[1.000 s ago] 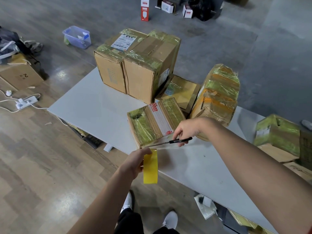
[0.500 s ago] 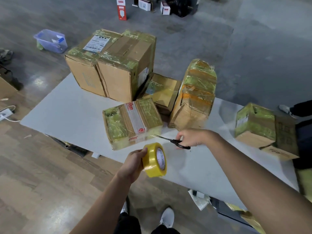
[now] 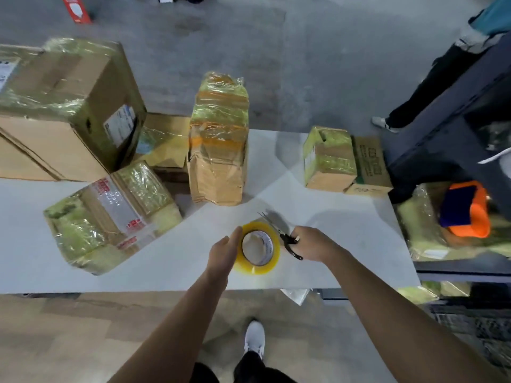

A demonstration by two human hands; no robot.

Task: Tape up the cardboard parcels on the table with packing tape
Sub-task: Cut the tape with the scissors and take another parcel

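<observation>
Left hand (image 3: 224,252) grasps the yellow roll of packing tape (image 3: 249,268) by its rim, over the near part of the white table (image 3: 345,244). Right hand (image 3: 309,243), just right of the roll, is clenched round black-handled scissors (image 3: 287,240).

Left of the roll: low cardboard box (image 3: 110,217), taped. Beyond the roll: tall upright parcel (image 3: 218,150), wrapped. Beyond-right: small taped box (image 3: 329,158), touching a plain brown carton (image 3: 369,164) on which I see no wrap. Beyond-left: large banded box (image 3: 63,106).

I judge the task mostly done; the carton probably remains.

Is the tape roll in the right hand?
No, the left hand grips the tape roll, while the right hand holds the scissors.
</observation>
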